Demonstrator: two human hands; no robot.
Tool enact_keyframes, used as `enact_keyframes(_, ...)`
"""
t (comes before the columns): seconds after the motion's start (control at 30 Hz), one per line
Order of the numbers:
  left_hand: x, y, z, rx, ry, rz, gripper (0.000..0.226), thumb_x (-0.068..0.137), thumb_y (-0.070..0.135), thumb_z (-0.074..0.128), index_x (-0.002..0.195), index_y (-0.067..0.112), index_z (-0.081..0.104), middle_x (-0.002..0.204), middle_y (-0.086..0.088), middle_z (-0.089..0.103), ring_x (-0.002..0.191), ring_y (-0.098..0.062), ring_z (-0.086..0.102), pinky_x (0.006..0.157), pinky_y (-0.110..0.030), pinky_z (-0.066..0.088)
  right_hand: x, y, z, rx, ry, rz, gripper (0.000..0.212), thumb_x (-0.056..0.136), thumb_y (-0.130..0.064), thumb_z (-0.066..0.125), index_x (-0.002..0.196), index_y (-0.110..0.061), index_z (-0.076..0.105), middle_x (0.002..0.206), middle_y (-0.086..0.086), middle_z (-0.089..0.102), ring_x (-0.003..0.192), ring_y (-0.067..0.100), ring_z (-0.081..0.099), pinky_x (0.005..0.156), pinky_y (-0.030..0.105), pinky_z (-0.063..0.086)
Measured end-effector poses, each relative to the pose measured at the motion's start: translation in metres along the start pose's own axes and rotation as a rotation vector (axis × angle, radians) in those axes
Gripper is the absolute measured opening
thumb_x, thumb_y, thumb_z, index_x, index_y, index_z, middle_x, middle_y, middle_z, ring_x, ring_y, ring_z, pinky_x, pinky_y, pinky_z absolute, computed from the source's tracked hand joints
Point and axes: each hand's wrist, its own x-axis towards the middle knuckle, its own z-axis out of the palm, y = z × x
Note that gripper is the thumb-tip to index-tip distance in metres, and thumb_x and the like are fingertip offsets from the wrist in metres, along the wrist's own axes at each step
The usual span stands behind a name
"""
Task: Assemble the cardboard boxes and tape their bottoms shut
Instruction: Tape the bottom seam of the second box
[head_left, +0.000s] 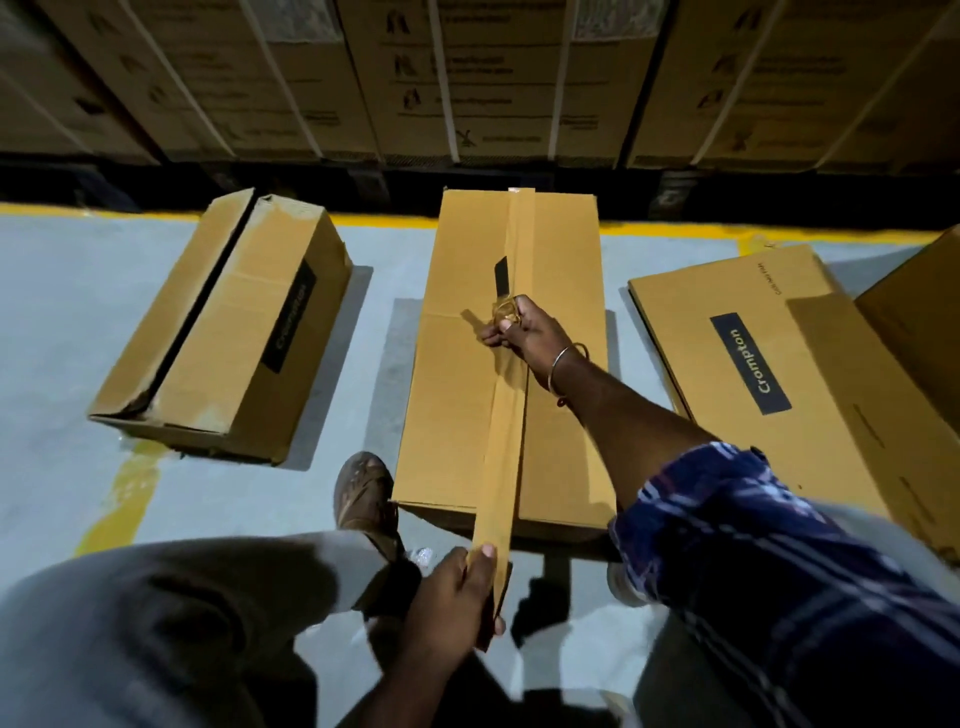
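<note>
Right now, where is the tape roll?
The tape roll is in the right hand, over the middle box, between two other boxes.

Likely warehouse: strapped stacked cartons, yellow-lined floor.

"Crompton" reads on a dark label on the side of the left box — and again on the flat box at right. Small print near that box's far edge and on the stacked cartons behind — too blurred to read

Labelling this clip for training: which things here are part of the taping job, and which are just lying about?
In the job: middle box, tape strip, tape roll, right hand, left hand.
Lying about: left box, flat carton, strapped cartons behind.
</note>
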Motion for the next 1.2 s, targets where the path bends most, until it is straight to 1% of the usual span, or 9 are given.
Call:
enact_keyframes(0.2,0.034,-0.056,0.008,0.209,0.044,0.002,0.046,0.086,0.076,0.044,0.103,0.034,0.036,0.085,-0.006,0.075,0.065,-0.026,0.076,0.07,-0.054,0.063,-0.021,-0.013,0.008,0.009,0.036,-0.026,0.011,0.103,-0.008,0.048,0.104,-0.012,0.058,0.1,0.01,0.073,0.094,0.019,0.069,0.102,0.049,0.051)
enact_keyframes(0.3,0.056,-0.064,0.016,0.199,0.005,-0.014,0.053,0.087,0.068,0.048,0.123,0.036,0.025,0.098,-0.009,0.077,0.078,-0.033,0.077,0.079,-0.056,0.062,-0.055,-0.02,0.025,0.055,0.016,-0.053,0.013,0.102,-0.013,0.049,0.11,-0.003,0.055,0.102,0.02,0.07,0.093,0.025,0.065,0.095,0.047,0.051)
enact_keyframes(0.37,0.053,-0.042,0.017,0.244,-0.007,0.003,0.055,0.099,0.055,0.05,0.138,0.027,0.023,0.116,-0.011,0.074,0.099,-0.037,0.074,0.094,-0.045,0.057,-0.087,-0.015,0.037,0.067,-0.029,-0.043,0.014,0.101,-0.016,0.053,0.109,-0.005,0.056,0.103,0.021,0.07,0.095,0.029,0.065,0.095,0.051,0.05)
enact_keyframes(0.47,0.058,-0.027,0.023,0.248,0.068,-0.009,0.047,0.105,0.041,0.054,0.133,0.011,0.03,0.131,-0.017,0.066,0.12,-0.04,0.064,0.091,-0.038,0.047,-0.141,-0.005,0.054,0.022,-0.069,-0.039,0.011,0.103,-0.013,0.053,0.109,-0.005,0.058,0.102,0.013,0.072,0.099,0.028,0.067,0.097,0.05,0.05)
enact_keyframes(0.7,0.07,-0.019,0.034,0.157,0.13,0.075,0.048,0.105,0.043,0.054,0.132,0.011,0.031,0.131,-0.014,0.064,0.114,-0.039,0.066,0.076,-0.036,0.045,-0.207,0.011,0.072,0.025,-0.144,0.005,0.015,0.104,-0.022,0.051,0.111,-0.01,0.057,0.107,0.014,0.074,0.101,0.029,0.071,0.094,0.049,0.053)
enact_keyframes(0.83,0.083,-0.006,0.025,0.12,0.13,0.152,0.044,0.103,0.038,0.057,0.131,0.013,0.033,0.131,-0.01,0.066,0.111,-0.037,0.068,0.087,-0.047,0.056,-0.202,0.017,0.065,-0.003,-0.117,-0.007,0.009,0.105,-0.016,0.051,0.11,-0.011,0.056,0.105,0.005,0.076,0.1,0.02,0.071,0.091,0.035,0.053)
enact_keyframes(0.97,0.105,0.015,0.016,0.135,0.111,0.202,0.056,0.102,0.045,0.06,0.142,0.013,0.038,0.133,-0.012,0.065,0.116,-0.036,0.065,0.089,-0.04,0.052,-0.185,0.024,0.047,0.067,0.003,-0.003,0.017,0.102,-0.018,0.051,0.111,-0.004,0.055,0.108,0.014,0.074,0.102,0.027,0.071,0.096,0.047,0.053)
enact_keyframes(1.1,0.117,0.013,0.011,0.099,0.104,0.216,0.054,0.101,0.044,0.062,0.143,0.016,0.042,0.132,-0.011,0.066,0.115,-0.034,0.066,0.092,-0.04,0.053,-0.157,0.008,0.041,0.217,0.055,-0.042,0.018,0.1,-0.016,0.052,0.112,-0.003,0.053,0.105,0.02,0.071,0.101,0.029,0.07,0.094,0.039,0.054)
enact_keyframes(1.2,0.123,0.007,0.013,0.062,0.117,0.22,0.05,0.101,0.046,0.063,0.138,0.017,0.046,0.131,-0.009,0.066,0.117,-0.033,0.065,0.094,-0.04,0.052,-0.144,0.001,0.04,0.135,-0.019,-0.056,0.018,0.102,-0.017,0.052,0.113,-0.003,0.054,0.111,0.018,0.073,0.106,0.031,0.071,0.096,0.04,0.054)
